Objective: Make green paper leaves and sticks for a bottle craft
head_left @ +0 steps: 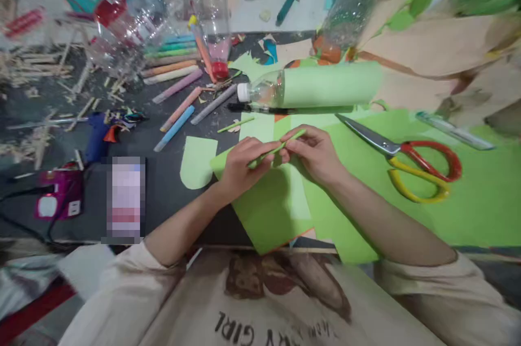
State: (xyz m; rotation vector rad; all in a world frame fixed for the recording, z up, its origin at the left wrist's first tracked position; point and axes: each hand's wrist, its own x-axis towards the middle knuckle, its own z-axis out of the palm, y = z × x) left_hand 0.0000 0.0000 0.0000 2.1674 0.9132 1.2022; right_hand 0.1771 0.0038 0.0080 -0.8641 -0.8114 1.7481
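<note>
Both my hands meet above green paper sheets [260,216], pinching a thin green strip [293,136] between them. My left hand [247,164] grips its lower left part, and my right hand [313,152] holds its upper right end. A pale green piece with a rounded end [198,161] lies left of my left hand. Another thin green strip [236,125] rests just beyond my hands. Behind them a plastic bottle wrapped in pale green paper [331,84] lies on its side, its white cap pointing left. Scissors with red and yellow handles [391,146] lie open to the right.
At left are a phone [126,197], a purple device [59,194], a blue glue gun [96,137] and scattered wooden sticks [36,66]. Colored pens [175,128], clear bottles [209,4] and beige paper [443,45] lie farther back. A cutter [456,130] is at right.
</note>
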